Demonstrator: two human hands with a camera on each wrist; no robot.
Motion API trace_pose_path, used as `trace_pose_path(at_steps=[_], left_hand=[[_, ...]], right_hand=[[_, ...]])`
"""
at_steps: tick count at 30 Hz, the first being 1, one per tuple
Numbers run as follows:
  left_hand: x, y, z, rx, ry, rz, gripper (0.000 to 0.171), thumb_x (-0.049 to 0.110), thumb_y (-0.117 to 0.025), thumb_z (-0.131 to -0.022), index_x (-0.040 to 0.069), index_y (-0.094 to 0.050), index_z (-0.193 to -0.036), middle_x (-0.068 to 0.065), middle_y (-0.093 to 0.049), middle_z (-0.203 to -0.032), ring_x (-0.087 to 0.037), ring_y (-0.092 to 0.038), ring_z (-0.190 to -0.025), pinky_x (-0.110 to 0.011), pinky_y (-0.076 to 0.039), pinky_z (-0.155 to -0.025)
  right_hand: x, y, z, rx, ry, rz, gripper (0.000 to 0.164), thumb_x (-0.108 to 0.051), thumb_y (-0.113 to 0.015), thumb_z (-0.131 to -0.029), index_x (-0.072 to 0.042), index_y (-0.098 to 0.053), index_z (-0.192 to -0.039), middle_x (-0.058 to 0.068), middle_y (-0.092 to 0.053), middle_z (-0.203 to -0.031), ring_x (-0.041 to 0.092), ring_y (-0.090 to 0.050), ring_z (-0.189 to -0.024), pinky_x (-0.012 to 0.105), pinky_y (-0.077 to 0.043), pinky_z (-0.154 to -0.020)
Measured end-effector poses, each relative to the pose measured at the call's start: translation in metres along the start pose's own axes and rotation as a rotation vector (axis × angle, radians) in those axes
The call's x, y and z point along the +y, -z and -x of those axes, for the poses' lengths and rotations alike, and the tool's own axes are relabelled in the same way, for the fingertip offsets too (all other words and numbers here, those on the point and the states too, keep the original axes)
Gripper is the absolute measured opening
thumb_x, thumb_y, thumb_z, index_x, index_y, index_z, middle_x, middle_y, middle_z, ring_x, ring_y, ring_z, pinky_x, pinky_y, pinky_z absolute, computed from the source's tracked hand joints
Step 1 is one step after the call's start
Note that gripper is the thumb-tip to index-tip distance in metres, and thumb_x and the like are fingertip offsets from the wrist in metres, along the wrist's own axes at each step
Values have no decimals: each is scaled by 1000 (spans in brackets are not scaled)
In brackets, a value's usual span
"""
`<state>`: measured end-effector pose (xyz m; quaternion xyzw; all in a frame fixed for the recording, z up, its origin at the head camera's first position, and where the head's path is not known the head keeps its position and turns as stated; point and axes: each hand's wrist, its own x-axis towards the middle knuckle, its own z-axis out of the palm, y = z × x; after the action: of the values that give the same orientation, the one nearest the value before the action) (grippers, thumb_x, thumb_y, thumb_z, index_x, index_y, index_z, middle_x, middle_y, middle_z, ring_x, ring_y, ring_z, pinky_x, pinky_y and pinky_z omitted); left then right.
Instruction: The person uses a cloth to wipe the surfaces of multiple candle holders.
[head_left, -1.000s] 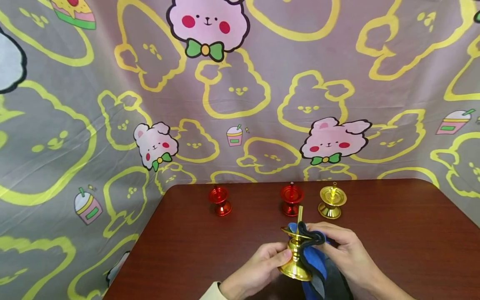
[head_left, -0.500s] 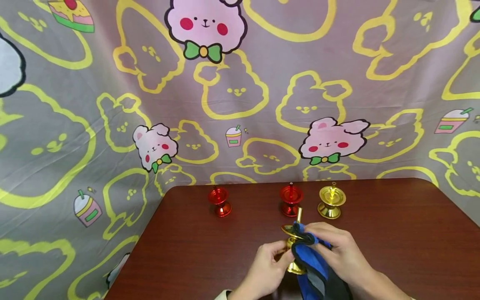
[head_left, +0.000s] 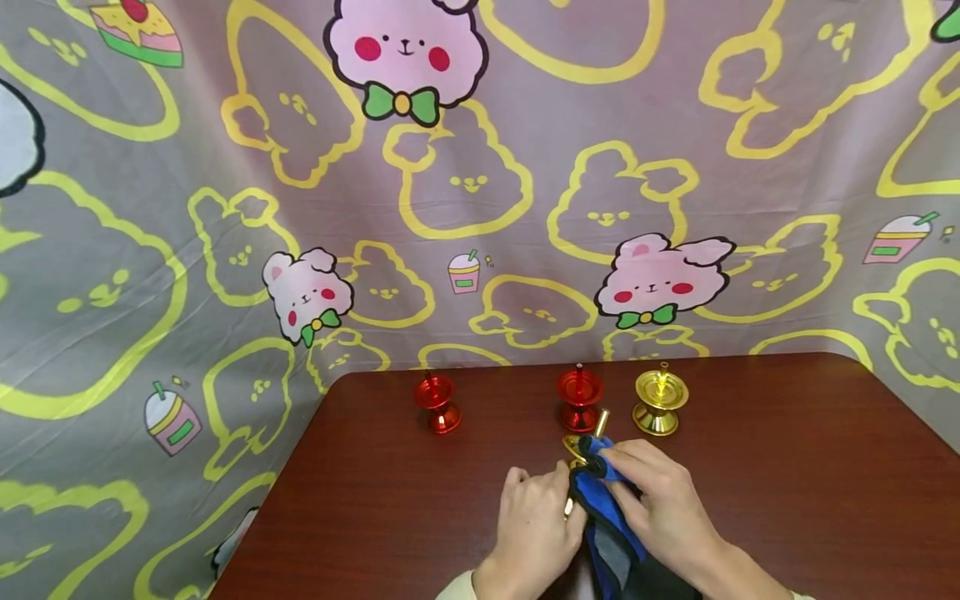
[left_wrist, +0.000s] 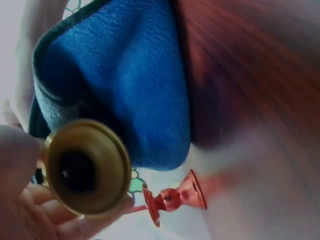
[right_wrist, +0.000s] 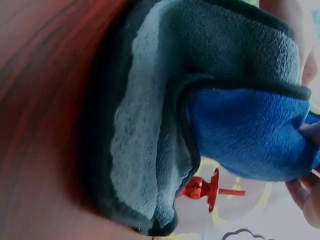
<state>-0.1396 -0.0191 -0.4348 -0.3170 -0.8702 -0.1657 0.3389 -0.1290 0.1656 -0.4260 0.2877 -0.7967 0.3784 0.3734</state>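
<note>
A gold candle holder (head_left: 602, 423) is tilted between the two hands in the head view, largely hidden by fingers and cloth. My left hand (head_left: 534, 525) grips its lower part, and the hollow underside of its base (left_wrist: 105, 162) faces the left wrist camera. My right hand (head_left: 667, 500) pinches a blue and grey cloth (head_left: 609, 521) with a dark edge against the holder, near its dish and tube. The rest of the cloth hangs down below that hand, its grey side (right_wrist: 140, 130) showing in the right wrist view.
Along the back of the brown table (head_left: 360, 508) stand a red candle holder (head_left: 438, 406) at left, another red one (head_left: 579, 402) behind the hands, and a second gold one (head_left: 660, 404) to its right. A cartoon-printed fabric backdrop (head_left: 465, 221) hangs behind.
The left hand has turned over the candle holder's lower part, now mostly covering it with its back to the camera. The holder has tilted, and the cloth has shifted left across it.
</note>
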Motion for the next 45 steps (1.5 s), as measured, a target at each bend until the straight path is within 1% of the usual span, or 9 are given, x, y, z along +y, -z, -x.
trace_pose_path(at_steps=[3,5,10,15,19,25,35,41,45], left_hand=[[-7,2,-1,-16,36,192,16,28,-75,-84,15,-70,-90,10,-69,-74,-1,-59,-60,-22,-37,-63],[-13,5,0,-111,126,492,12,28,-73,-90,17,-69,-93,10,-68,-78,0,-60,-67,-19,-43,-68],[-27,12,3,-384,417,1235,26,23,-60,-102,-1,-69,-105,4,-66,-92,-4,-60,-84,-22,-49,-77],[-24,13,6,-560,427,1675,57,30,-49,-107,-27,-45,-110,8,-61,-93,-2,-58,-87,-20,-48,-80],[-17,12,7,-593,452,1859,62,25,-48,-108,-33,-32,-123,7,-66,-102,-4,-62,-93,-22,-51,-85],[-17,9,8,-494,427,1704,50,21,-52,-106,-29,-48,-112,6,-65,-89,-2,-61,-83,-19,-50,-77],[-10,5,5,-325,411,1166,22,14,-61,-101,-4,-67,-90,-4,-57,-70,2,-48,-63,-13,-38,-57],[-4,3,3,-120,237,575,15,17,-69,-91,18,-61,-77,16,-48,-59,5,-44,-52,-15,-34,-51],[-4,-2,3,-7,91,195,16,14,-74,-77,10,-72,-93,5,-70,-77,-6,-62,-64,-24,-37,-65]], right_hand=[[7,0,-1,27,35,-118,31,-28,-62,-101,-1,-75,-107,5,-71,-100,14,-66,-93,14,-48,-86],[12,4,-1,28,48,-222,17,-6,-71,-93,1,-74,-108,9,-72,-102,15,-67,-97,16,-49,-88],[13,21,-5,-89,-105,-458,43,25,-67,-79,3,-71,-116,14,-71,-113,17,-67,-107,21,-51,-90],[8,28,-5,-204,-273,-565,34,16,-61,-90,1,-70,-119,12,-70,-117,20,-66,-110,27,-52,-92],[8,26,-3,-203,-238,-624,35,20,-59,-90,5,-68,-120,16,-69,-116,22,-66,-109,27,-52,-92],[14,17,-2,-120,-32,-657,41,28,-63,-80,12,-66,-117,20,-69,-114,20,-66,-109,25,-52,-91],[16,7,-2,-55,94,-324,39,15,-79,-74,2,-73,-111,11,-72,-103,16,-68,-98,18,-50,-88],[8,8,-4,-81,42,-185,20,-19,-69,-97,-5,-75,-110,0,-70,-100,12,-64,-91,15,-49,-82],[4,6,-6,-71,29,-86,19,-8,-78,-86,-8,-76,-105,-4,-67,-96,9,-59,-85,15,-48,-75]])
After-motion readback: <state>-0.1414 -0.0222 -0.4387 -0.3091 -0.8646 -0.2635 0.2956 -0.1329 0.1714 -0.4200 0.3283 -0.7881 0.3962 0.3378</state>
